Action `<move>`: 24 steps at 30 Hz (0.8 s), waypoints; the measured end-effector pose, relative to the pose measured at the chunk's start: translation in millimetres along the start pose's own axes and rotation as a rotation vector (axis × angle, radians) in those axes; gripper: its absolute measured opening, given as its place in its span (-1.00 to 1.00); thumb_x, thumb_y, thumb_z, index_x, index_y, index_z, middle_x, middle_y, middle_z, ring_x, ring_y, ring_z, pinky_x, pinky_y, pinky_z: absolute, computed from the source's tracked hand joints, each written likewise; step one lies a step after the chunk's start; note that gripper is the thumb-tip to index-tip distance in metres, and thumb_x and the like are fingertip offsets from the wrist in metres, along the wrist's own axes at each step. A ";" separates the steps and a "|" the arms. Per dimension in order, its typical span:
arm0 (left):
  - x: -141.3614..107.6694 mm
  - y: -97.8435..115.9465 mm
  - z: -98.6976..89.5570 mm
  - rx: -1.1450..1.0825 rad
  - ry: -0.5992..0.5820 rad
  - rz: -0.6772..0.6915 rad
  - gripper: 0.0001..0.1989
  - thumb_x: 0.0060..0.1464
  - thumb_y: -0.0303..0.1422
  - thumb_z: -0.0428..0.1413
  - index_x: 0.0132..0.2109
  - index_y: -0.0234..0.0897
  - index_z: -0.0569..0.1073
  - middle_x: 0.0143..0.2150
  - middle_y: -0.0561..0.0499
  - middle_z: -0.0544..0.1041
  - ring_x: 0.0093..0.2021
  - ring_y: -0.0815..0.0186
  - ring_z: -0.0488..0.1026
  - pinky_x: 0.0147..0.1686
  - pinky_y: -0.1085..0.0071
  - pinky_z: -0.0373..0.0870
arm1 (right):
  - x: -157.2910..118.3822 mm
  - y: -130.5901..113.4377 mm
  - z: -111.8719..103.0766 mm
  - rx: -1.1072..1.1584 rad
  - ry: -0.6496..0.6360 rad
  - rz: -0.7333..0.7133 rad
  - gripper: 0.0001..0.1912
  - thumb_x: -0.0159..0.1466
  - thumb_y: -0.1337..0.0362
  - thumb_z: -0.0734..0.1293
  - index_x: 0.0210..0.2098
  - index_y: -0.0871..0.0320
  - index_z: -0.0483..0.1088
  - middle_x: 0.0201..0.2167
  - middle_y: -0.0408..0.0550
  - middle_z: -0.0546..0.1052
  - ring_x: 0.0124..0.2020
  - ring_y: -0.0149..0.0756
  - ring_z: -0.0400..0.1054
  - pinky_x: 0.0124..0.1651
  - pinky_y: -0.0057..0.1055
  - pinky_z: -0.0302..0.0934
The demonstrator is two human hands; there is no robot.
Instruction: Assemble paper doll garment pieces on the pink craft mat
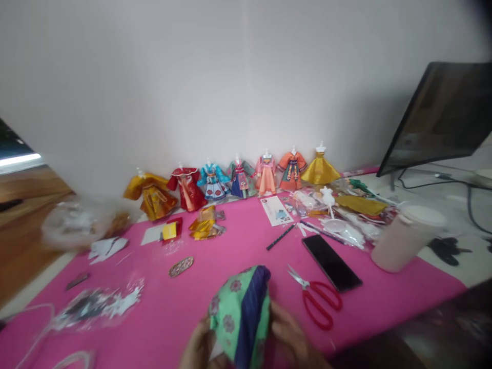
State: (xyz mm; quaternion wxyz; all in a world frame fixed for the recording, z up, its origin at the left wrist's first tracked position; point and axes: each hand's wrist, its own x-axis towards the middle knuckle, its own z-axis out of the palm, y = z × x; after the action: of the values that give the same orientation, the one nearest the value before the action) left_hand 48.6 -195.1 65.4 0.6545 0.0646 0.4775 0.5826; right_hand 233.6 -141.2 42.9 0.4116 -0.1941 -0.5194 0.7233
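A piece of green flowered cloth with a dark blue-purple band is held up close in front of me, bulging like a small skirt. My left hand grips its left edge, and my right hand has the right edge, fingers curled against it. Something white shows under the cloth beside the left hand. The lower part of the cloth and several fingertips are hidden or cut off by the frame. Scissors with red handles lie open on the pink mat, right of my right hand.
Small doll dresses on white forms, such as a red one, line the wall. On the right are a phone, a pale cup, a dark pen, bagged pieces and a monitor. An oval patterned piece and plastic bags lie left.
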 end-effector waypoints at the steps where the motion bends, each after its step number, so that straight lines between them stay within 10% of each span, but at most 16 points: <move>1: -2.7 -6.7 2.0 0.011 0.013 0.042 -0.55 -0.24 -0.25 0.32 -0.10 -0.17 0.58 -0.31 -0.03 0.67 -0.13 -0.08 0.60 -0.22 0.12 0.56 | -1.2 0.8 3.2 0.067 0.018 -0.005 -0.40 0.20 -0.19 0.34 0.10 0.01 0.45 -0.01 0.02 0.56 0.04 -0.01 0.43 0.14 -0.13 0.24; 7: -18.7 -13.4 -16.5 0.243 -0.198 0.269 -0.77 -0.04 -0.22 0.28 -0.24 -0.22 0.51 -0.21 -0.05 0.63 -0.14 0.10 0.56 -0.12 0.24 0.47 | -1.9 6.3 13.0 -0.029 0.288 0.072 -0.49 0.11 0.04 0.52 -0.01 0.12 0.47 -0.15 0.00 0.61 -0.10 -0.09 0.50 0.05 -0.21 0.32; 13: -27.3 -1.7 -23.8 0.609 -0.071 0.473 -0.55 0.07 -0.16 0.23 0.08 -0.18 0.43 0.18 -0.14 0.46 0.19 0.05 0.37 0.16 0.17 0.30 | 7.6 -5.3 23.9 -0.277 0.245 0.116 -0.59 0.12 0.08 0.49 -0.08 0.12 0.52 -0.22 -0.04 0.61 -0.16 -0.06 0.50 -0.07 -0.23 0.38; 18: -7.1 -13.8 -15.3 0.441 -0.250 0.380 -0.48 0.01 -0.19 0.29 0.09 -0.20 0.37 -0.02 -0.07 0.57 -0.04 0.13 0.51 -0.02 0.26 0.42 | 13.9 -3.6 26.2 -0.199 0.128 0.237 -0.62 0.18 -0.02 0.46 -0.17 0.13 0.57 -0.40 -0.11 0.58 -0.40 -0.26 0.46 -0.31 -0.38 0.36; 24: 5.7 2.7 -43.7 0.513 -0.122 0.341 -0.67 0.02 -0.25 0.20 -0.06 -0.25 0.44 -0.22 -0.02 0.58 -0.22 0.20 0.52 -0.21 0.37 0.39 | 20.2 0.7 -9.3 -0.194 0.294 0.294 -0.57 0.10 -0.08 0.50 -0.25 0.16 0.60 -0.49 -0.10 0.58 -0.48 -0.29 0.45 -0.39 -0.42 0.33</move>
State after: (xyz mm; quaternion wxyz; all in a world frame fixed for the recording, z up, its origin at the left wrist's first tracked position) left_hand 15.4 -210.2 40.6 0.5373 0.3413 0.5510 0.5396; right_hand 228.1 -119.7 41.6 0.3525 -0.4097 -0.4871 0.6860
